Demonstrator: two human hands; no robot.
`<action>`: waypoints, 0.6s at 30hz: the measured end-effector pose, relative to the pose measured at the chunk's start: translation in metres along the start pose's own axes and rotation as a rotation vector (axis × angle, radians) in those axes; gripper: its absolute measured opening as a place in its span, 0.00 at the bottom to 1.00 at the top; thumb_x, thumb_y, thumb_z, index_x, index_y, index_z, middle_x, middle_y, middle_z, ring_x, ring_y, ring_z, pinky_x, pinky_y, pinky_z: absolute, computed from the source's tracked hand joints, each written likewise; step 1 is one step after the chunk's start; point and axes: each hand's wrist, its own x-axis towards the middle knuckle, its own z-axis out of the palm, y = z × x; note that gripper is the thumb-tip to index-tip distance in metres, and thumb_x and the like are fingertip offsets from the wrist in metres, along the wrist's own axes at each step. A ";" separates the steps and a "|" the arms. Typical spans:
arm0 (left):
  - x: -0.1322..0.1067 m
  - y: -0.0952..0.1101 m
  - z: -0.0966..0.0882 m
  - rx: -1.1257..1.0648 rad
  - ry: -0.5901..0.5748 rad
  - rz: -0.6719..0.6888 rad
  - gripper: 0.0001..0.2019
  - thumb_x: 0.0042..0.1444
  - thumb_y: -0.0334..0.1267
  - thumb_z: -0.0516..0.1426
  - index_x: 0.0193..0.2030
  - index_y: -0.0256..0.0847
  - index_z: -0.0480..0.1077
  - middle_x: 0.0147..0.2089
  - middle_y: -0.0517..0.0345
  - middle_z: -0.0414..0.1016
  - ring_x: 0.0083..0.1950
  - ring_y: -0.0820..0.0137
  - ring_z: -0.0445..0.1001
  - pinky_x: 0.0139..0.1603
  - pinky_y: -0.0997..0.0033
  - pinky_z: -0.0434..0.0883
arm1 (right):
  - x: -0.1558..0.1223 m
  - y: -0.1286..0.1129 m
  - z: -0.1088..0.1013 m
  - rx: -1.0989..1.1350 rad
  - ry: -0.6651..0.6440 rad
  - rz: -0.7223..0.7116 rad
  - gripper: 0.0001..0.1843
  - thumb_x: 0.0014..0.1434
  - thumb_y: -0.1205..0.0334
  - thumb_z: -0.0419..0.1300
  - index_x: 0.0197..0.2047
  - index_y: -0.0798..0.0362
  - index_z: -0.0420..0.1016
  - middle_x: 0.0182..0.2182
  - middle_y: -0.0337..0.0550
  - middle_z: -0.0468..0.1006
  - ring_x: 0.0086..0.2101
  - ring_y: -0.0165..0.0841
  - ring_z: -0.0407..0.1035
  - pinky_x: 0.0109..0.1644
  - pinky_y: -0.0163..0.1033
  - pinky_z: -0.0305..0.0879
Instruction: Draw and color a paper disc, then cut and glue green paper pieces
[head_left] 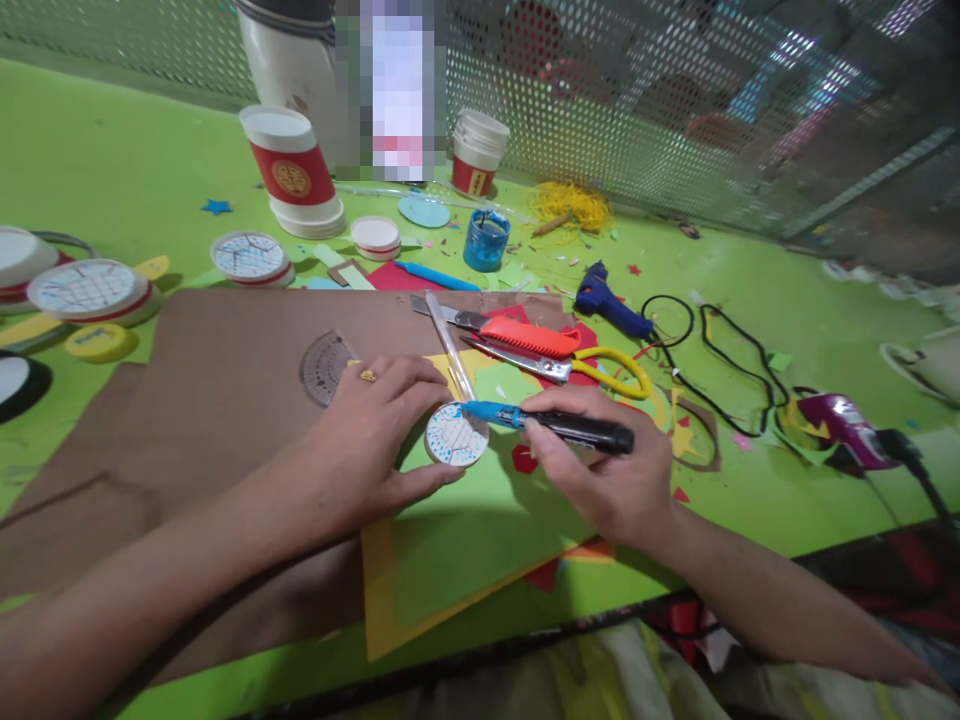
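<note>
R hand [615, 485] pinches a black-and-blue marker [551, 425] btwn thumb & fingers, well fwd on the barrel, prob. for fine control. Marker is over the R part of a small white disc [455, 442]; long axis runs approx. L–R across the view, blue tip pointing L & slightly away, black rear end to the R & a bit nearer the person. Whether the tip touches is too small to tell.

L hand [375, 430] pinches the disc by its rim, thumb on the near side, fingers on the far side, presumably so it won't slide. Disc lies flat, blue-dabbed face up.

Under it: green sheet [465, 545] over a yellow sheet [381, 610], partly on brown cardboard [225, 385], maybe there to protect the tabletop.

Protractor [324, 368] just past L hand. Utility knife [525, 332] & scissors [555, 370] lie w/ handles R, seemingly handy for R hand. Farther out: blue glue gun [611, 305], paint jar [486, 245], red-and-white cup [291, 165].
</note>
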 end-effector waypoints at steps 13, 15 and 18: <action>-0.001 0.003 -0.005 -0.007 -0.038 -0.032 0.25 0.54 0.54 0.60 0.53 0.41 0.65 0.58 0.44 0.69 0.58 0.50 0.67 0.54 0.48 0.62 | -0.001 0.004 -0.009 0.141 0.131 0.032 0.09 0.58 0.67 0.63 0.43 0.50 0.78 0.29 0.39 0.80 0.25 0.31 0.75 0.31 0.38 0.74; -0.001 0.003 -0.006 -0.011 -0.037 -0.043 0.29 0.52 0.56 0.61 0.54 0.40 0.64 0.59 0.42 0.69 0.59 0.49 0.67 0.54 0.47 0.62 | 0.000 0.004 -0.012 0.174 0.170 0.011 0.11 0.61 0.66 0.61 0.47 0.49 0.77 0.31 0.40 0.80 0.26 0.32 0.75 0.31 0.39 0.75; 0.000 0.003 -0.008 -0.011 -0.040 -0.067 0.31 0.51 0.59 0.61 0.55 0.41 0.63 0.60 0.42 0.69 0.59 0.49 0.67 0.56 0.47 0.63 | 0.002 0.007 -0.014 0.177 0.221 -0.044 0.12 0.62 0.66 0.60 0.50 0.49 0.76 0.35 0.42 0.81 0.30 0.33 0.76 0.36 0.40 0.76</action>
